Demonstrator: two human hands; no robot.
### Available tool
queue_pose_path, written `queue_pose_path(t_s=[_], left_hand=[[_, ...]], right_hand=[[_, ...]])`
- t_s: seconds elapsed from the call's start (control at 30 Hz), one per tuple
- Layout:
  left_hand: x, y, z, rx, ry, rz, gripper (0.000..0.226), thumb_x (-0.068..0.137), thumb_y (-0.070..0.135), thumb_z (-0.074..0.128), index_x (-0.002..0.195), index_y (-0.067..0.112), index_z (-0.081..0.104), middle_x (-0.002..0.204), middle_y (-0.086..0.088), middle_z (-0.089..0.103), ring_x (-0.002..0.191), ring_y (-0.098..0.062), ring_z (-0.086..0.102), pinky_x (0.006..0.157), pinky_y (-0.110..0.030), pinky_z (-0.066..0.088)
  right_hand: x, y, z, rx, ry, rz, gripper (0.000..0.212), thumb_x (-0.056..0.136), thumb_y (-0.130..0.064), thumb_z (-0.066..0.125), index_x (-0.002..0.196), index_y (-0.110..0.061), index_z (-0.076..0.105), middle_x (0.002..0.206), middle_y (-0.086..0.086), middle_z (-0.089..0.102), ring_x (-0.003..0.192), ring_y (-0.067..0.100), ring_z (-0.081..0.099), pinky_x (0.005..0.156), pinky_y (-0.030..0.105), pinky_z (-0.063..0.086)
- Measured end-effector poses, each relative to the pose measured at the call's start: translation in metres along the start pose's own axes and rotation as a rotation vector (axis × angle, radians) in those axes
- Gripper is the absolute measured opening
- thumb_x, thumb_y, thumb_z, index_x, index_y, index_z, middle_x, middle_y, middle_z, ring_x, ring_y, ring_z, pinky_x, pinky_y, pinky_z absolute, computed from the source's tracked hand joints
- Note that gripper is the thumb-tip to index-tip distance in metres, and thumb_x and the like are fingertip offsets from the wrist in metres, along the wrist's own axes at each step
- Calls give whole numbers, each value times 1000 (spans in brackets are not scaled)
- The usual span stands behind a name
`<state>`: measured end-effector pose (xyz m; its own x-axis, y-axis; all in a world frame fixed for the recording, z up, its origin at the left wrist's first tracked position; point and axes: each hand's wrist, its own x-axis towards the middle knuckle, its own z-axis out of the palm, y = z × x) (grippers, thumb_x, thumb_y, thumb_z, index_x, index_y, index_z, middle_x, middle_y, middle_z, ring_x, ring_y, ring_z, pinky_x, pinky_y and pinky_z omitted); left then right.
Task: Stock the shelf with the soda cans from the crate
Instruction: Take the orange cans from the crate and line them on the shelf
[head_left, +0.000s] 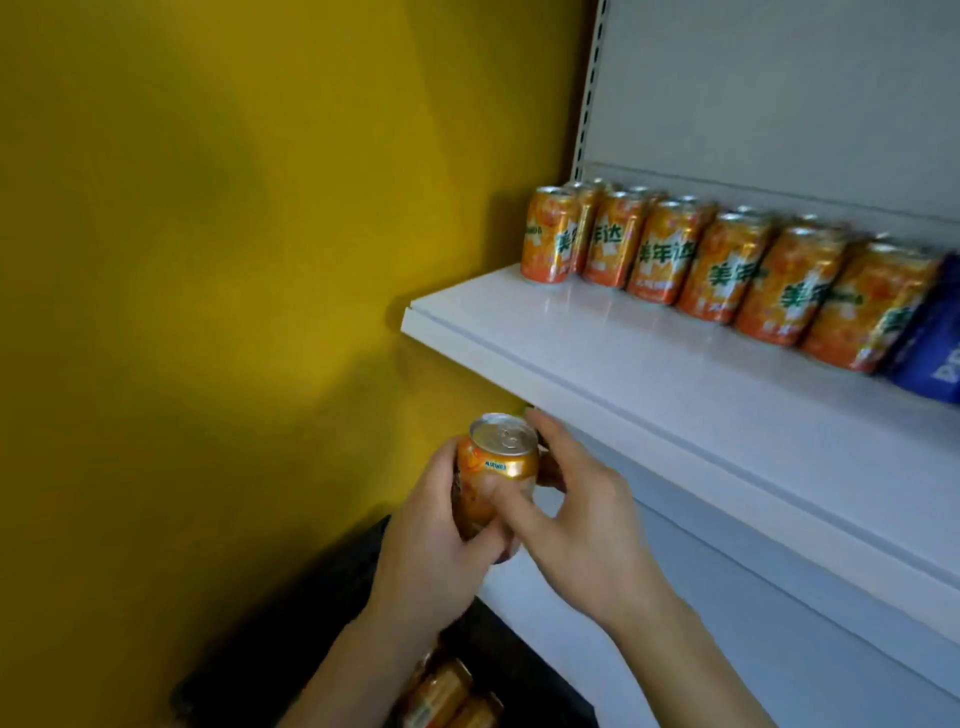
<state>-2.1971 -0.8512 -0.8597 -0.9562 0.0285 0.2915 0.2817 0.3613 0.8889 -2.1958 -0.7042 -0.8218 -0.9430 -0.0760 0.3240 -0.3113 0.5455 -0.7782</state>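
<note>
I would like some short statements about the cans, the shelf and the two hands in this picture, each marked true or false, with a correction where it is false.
1. The left hand holds an orange can. True.
2. The held can already stands on the shelf. False: it is below the shelf's front edge, in the air.
3. The orange cans on the shelf lie on their sides. False: they stand upright, in rows.
4. The right hand also touches the held can. True.
5. A blue package is at the right end of the row. True.
6. The front part of the shelf is full of cans. False: it is bare, white surface.
</note>
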Motion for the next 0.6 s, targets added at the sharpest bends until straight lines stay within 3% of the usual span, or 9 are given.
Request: queue_pose_path(t_s=[0.13,0.27,0.4,0.5,0.53,0.6], left_hand=[[47,48,0,-36,34,120,57,65,55,70,113,67,42,110,36,61,104,10,60,78,-9,48],[94,75,9,-53,44,173,59,77,43,78,126,51,45,108,29,66,101,6,63,81,-18,54],[139,93,6,65,-52,235,55,86,35,75,127,50,42,120,21,64,113,-4,60,95,-27,50],[163,91,1,271,-209,123,77,74,66,69,140,41,37,132,11,58,126,-15,54,98,-29,44],[170,88,1,381,-252,55,88,73,72,65,146,35,33,138,6,56,129,-19,51,99,-32,44],[184,80,5,669,-319,-20,83,82,71,61,147,24,37,144,-3,54,127,-23,52,97,-35,46]], right_hand=[[38,-29,-46,15,8,-14,63,77,-55,72,133,-36,51,111,-22,66,99,-3,63,86,22,55],[78,-44,-76,-66,118,-66,59,75,-48,78,128,-33,57,106,-19,68,95,-2,62,79,19,53],[117,-42,-90,-116,241,-67,63,74,-48,80,129,-26,57,103,-17,64,91,2,60,70,14,47],[143,-31,-87,-142,272,-23,63,75,-48,79,129,-23,56,109,-9,67,91,6,60,72,22,50],[152,-26,-84,-163,277,0,63,76,-48,78,129,-23,55,111,-6,68,92,8,61,74,25,52],[171,-14,-77,-202,297,53,63,77,-49,77,129,-21,54,114,-3,69,97,14,65,78,32,56]])
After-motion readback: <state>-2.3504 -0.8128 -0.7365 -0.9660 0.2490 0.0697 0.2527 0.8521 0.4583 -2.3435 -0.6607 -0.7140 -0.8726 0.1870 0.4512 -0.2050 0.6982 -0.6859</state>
